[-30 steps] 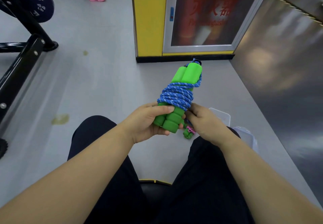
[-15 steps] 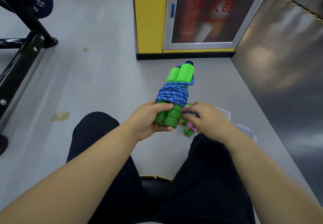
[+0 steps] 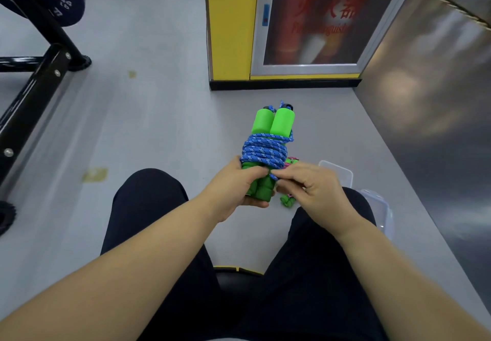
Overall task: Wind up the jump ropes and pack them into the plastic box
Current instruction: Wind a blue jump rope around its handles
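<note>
Grey gym floor (image 3: 159, 133) under a seated person in dark trousers; yellow-framed cabinet (image 3: 231, 21) ahead, black rack (image 3: 39, 80) off to the left.

Position: jump rope held in the air above the floor, just past the knees; left hand (image 3: 233, 189) wrapped round the lower ends of the two green handles (image 3: 273, 122); right hand (image 3: 310, 189) with fingers curled, pinching the blue cord (image 3: 265, 152) at the bottom edge of the coil. Plastic box (image 3: 342, 176) on the floor to the right, partly hidden behind the right hand; a second clear piece (image 3: 380, 207) beside the right knee (lid or box, we cannot tell).

Risks, as we judge them:
- cord end slips from the pinch before it is tucked; cause: springy braid, small grip; the outer turns would loosen;
- coil slides toward the free handle tops; cause: smooth foam, turns bunched in one band;
- handles splay apart if the left hand eases, slackening the wrap;
- a second rope (image 3: 288, 201), pink cord and green handles, lies on the floor just below the right hand; a loose end could snag it.

Appearance: bright green foam handles side by side, dark caps at the far ends; blue cord flecked with white, wound in many close turns around the middle.
</note>
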### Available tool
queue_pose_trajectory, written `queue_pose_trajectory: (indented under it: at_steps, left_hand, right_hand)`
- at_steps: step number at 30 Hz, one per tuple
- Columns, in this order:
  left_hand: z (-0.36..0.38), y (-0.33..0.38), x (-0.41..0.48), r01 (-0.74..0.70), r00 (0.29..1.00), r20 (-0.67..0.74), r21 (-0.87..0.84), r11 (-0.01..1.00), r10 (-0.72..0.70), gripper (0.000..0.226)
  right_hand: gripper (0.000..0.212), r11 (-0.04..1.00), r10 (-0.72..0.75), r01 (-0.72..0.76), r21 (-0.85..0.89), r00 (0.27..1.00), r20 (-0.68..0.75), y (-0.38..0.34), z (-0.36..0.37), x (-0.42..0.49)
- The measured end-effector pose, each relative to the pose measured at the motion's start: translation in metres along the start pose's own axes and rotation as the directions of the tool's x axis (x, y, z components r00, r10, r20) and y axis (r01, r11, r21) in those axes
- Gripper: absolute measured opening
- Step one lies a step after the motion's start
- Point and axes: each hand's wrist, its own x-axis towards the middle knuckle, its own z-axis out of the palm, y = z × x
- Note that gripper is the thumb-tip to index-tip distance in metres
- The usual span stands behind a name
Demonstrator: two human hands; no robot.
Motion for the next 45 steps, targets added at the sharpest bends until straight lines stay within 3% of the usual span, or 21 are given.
queue_pose_trajectory:
  at_steps: [3,6,8,12,19,25,33,40,45]
  left_hand:
    - [0.001,-0.001,0.0,-0.003,0.999,0.038,0.084,0.997,0.0,0.028]
    - [0.001,0.002,0.002,-0.022,0.998,0.059,0.127,0.992,0.014,0.031]
    - [0.0,0.004,0.002,-0.018,0.997,0.076,0.137,0.99,0.008,0.033]
    - [-0.001,0.005,0.001,-0.004,0.997,0.077,0.122,0.993,-0.005,0.026]
    - [0.001,0.004,0.003,-0.04,0.999,0.005,0.174,0.984,0.04,0.025]
    - [0.002,-0.001,0.003,-0.005,1.0,0.01,0.104,0.995,0.004,0.022]
    - [0.004,0.002,0.001,-0.03,0.995,0.095,0.007,1.0,0.029,0.005]
    - [0.024,0.013,0.006,-0.024,0.998,0.054,-0.044,0.999,0.026,0.013]
    - [0.029,0.01,0.009,0.042,0.997,-0.06,-0.087,0.995,-0.048,0.026]
  right_hand:
    - [0.013,0.965,0.172,-0.17,0.201,0.985,0.006,-0.002,-0.001,0.001]
    - [0.03,0.87,0.328,-0.29,0.398,0.944,-0.028,-0.005,0.001,0.002]
    - [0.035,0.858,0.345,-0.296,0.419,0.938,-0.045,-0.006,0.001,0.002]
    - [0.032,0.892,0.328,-0.261,0.37,0.936,-0.129,-0.011,0.007,0.005]
    - [0.014,0.991,0.133,-0.132,0.018,0.971,-0.201,-0.006,0.008,0.011]
    - [0.014,0.979,0.003,-0.028,-0.2,0.993,-0.122,0.004,0.012,0.009]
    - [0.01,0.941,-0.164,0.096,-0.324,0.968,-0.19,0.007,0.012,0.01]
    - [0.025,0.944,-0.037,-0.06,-0.324,0.958,-0.285,0.004,0.01,0.019]
    - [0.019,0.976,0.135,-0.173,-0.135,0.957,-0.256,0.006,0.012,0.017]
